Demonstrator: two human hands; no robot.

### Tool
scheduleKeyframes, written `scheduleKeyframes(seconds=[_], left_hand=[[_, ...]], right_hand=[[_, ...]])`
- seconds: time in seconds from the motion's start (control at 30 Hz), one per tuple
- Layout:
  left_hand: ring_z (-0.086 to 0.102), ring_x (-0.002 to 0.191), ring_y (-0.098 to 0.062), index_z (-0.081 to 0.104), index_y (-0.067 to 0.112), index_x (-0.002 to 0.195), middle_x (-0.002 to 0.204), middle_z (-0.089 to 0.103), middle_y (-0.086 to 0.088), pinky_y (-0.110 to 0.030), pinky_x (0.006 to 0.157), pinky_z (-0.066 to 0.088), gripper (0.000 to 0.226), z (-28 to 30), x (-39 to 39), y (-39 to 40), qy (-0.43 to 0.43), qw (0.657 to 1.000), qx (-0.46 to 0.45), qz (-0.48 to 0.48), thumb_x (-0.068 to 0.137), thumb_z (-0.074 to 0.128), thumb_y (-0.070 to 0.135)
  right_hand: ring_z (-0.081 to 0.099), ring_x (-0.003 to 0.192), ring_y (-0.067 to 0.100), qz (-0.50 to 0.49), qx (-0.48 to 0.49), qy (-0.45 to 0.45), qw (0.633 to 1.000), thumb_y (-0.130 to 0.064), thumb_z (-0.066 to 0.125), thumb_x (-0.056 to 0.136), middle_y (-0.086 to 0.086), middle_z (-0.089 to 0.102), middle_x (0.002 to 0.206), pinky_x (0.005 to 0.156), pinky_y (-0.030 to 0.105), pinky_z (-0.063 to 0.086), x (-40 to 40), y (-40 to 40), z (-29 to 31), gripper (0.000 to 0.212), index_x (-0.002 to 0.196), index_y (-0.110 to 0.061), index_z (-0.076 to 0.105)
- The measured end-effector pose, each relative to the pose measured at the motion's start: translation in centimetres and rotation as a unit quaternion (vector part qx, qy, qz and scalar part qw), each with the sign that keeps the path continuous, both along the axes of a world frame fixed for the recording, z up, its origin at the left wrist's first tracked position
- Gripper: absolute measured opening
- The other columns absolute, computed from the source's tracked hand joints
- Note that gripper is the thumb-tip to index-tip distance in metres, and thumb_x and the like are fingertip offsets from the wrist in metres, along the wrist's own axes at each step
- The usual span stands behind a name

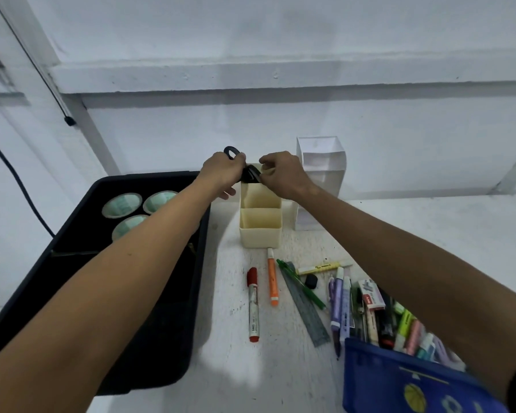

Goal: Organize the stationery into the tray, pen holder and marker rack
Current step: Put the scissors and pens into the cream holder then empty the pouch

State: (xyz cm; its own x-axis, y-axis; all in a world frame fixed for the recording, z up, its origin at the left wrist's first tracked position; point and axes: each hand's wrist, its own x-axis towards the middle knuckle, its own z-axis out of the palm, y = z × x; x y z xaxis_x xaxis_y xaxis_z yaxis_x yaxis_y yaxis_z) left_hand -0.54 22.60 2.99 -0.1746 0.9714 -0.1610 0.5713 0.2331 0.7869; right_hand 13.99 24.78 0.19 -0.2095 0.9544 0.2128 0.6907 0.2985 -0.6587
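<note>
Both hands meet above the far compartment of the cream pen holder [260, 225]; the left hand [221, 172] grips black scissors [245, 168] by the handles, one loop sticking up past the knuckles, the other at the holder's rim; the right hand [282, 172] pinches at the scissors from the other side, fingertips curled in close to the left hand's; the blades are hidden, so I cannot tell how deep they sit in the holder.

The holder stands upright on the white table [429, 234], its two nearer compartments showing bare walls; just behind and to the right of it stands a white rack [320, 162], tall and open-topped; to the left lies the black tray [149, 293], under the left forearm, with three tape rolls [137, 213] in its far section.

In front of the holder lie a red marker [253, 305] and an orange marker [272, 277], near each other and roughly parallel; right of them a grey ruler [306, 305] with a green pen [300, 283] across it, a yellow highlighter [322, 267] and a small black cap [311, 281]; further right a heap of pens and highlighters [379, 317] spills from a blue pouch [399, 383] under the right forearm.
</note>
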Motion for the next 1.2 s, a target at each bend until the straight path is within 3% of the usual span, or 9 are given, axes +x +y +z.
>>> scheduleKeyframes(seconds=[0.13, 0.3, 0.4, 0.53, 0.8, 0.87, 1.0, 1.07, 1.2], left_hand=[[0.066, 0.072, -0.026, 0.049, 0.001, 0.112, 0.092, 0.062, -0.010, -0.026, 0.047, 0.040, 0.045, 0.0, 0.2, -1.6, 0.093, 0.994, 0.052, 0.033, 0.092, 0.043, 0.041], [0.062, 0.084, -0.028, 0.047, 0.007, 0.105, 0.095, 0.059, -0.009, -0.030, 0.059, 0.043, 0.031, -0.1, 1.7, -5.5, 0.159, 0.983, 0.086, -0.007, 0.089, 0.049, 0.033], [0.063, 0.085, -0.026, 0.049, 0.010, 0.122, 0.102, 0.063, -0.011, -0.030, 0.062, 0.049, 0.044, -0.5, 3.0, -8.2, 0.196, 0.977, 0.066, -0.061, 0.089, 0.052, 0.038], [0.066, 0.086, -0.022, 0.043, 0.014, 0.139, 0.122, 0.062, -0.008, -0.031, 0.068, 0.055, 0.065, -1.9, 4.4, -11.8, 0.209, 0.971, 0.033, -0.116, 0.088, 0.058, 0.051], [0.060, 0.106, -0.026, 0.055, 0.014, 0.131, 0.122, 0.063, -0.009, -0.029, 0.082, 0.046, 0.056, -5.8, 5.3, -17.0, 0.263, 0.954, -0.038, -0.139, 0.087, 0.063, 0.048], [0.060, 0.102, -0.025, 0.057, 0.012, 0.127, 0.122, 0.062, -0.009, -0.031, 0.083, 0.048, 0.050, -7.1, 5.6, -18.2, 0.281, 0.948, -0.058, -0.139, 0.088, 0.063, 0.042], [0.051, 0.066, -0.007, 0.046, 0.013, 0.137, 0.118, 0.061, -0.008, -0.019, 0.052, 0.040, 0.058, -9.5, 5.6, -19.6, 0.287, 0.947, -0.089, -0.111, 0.089, 0.060, 0.041], [0.050, 0.073, -0.012, 0.044, 0.014, 0.139, 0.119, 0.062, -0.009, -0.023, 0.060, 0.042, 0.061, -10.5, 5.3, -19.9, 0.300, 0.944, -0.089, -0.100, 0.087, 0.060, 0.042], [0.050, 0.087, -0.019, 0.047, 0.016, 0.132, 0.118, 0.062, -0.008, -0.028, 0.070, 0.041, 0.052, -11.4, 5.4, -20.5, 0.281, 0.953, -0.088, -0.078, 0.086, 0.060, 0.036]], right_hand=[[0.065, 0.096, 0.021, 0.040, 0.017, 0.000, 0.999, -0.008, 0.060, 0.083, 0.010, 0.069, 0.106, 0.085, 0.030, 0.052, 1.2, -2.9, 0.6, 0.028, 0.110, -0.006, 0.068], [0.065, 0.085, 0.010, 0.066, 0.016, -0.012, 0.998, -0.010, 0.065, 0.082, 0.007, 0.070, 0.105, 0.081, 0.016, 0.053, 4.5, -6.9, 0.4, 0.031, 0.113, -0.006, 0.066], [0.068, 0.087, 0.013, 0.090, -0.023, -0.026, 0.995, -0.014, 0.069, 0.082, 0.004, 0.071, 0.103, 0.086, 0.027, 0.055, 7.3, -9.6, 0.1, 0.032, 0.114, -0.009, 0.066], [0.068, 0.087, 0.006, 0.121, -0.078, -0.026, 0.989, -0.017, 0.074, 0.079, -0.002, 0.071, 0.103, 0.082, 0.023, 0.056, 11.7, -13.6, -0.6, 0.036, 0.114, -0.014, 0.066], [0.067, 0.082, 0.000, 0.098, -0.140, -0.043, 0.984, -0.015, 0.074, 0.078, -0.009, 0.071, 0.095, 0.074, 0.016, 0.054, 19.8, -19.0, -3.2, 0.032, 0.109, -0.017, 0.068], [0.065, 0.079, -0.002, 0.096, -0.138, -0.053, 0.984, -0.017, 0.075, 0.077, -0.013, 0.069, 0.092, 0.070, 0.011, 0.049, 20.7, -20.0, -3.8, 0.031, 0.108, -0.019, 0.069], [0.066, 0.088, 0.011, 0.097, -0.159, -0.082, 0.979, -0.016, 0.073, 0.078, -0.002, 0.068, 0.101, 0.078, 0.022, 0.053, 21.3, -21.1, -5.8, 0.033, 0.111, -0.016, 0.067], [0.065, 0.091, 0.012, 0.097, -0.164, -0.088, 0.978, -0.016, 0.073, 0.079, 0.001, 0.067, 0.107, 0.079, 0.022, 0.052, 21.5, -21.2, -6.7, 0.034, 0.113, -0.016, 0.067], [0.061, 0.093, 0.007, 0.096, -0.148, -0.102, 0.979, -0.016, 0.073, 0.079, -0.001, 0.068, 0.108, 0.075, 0.008, 0.043, 21.8, -21.3, -7.6, 0.036, 0.114, -0.015, 0.067]])
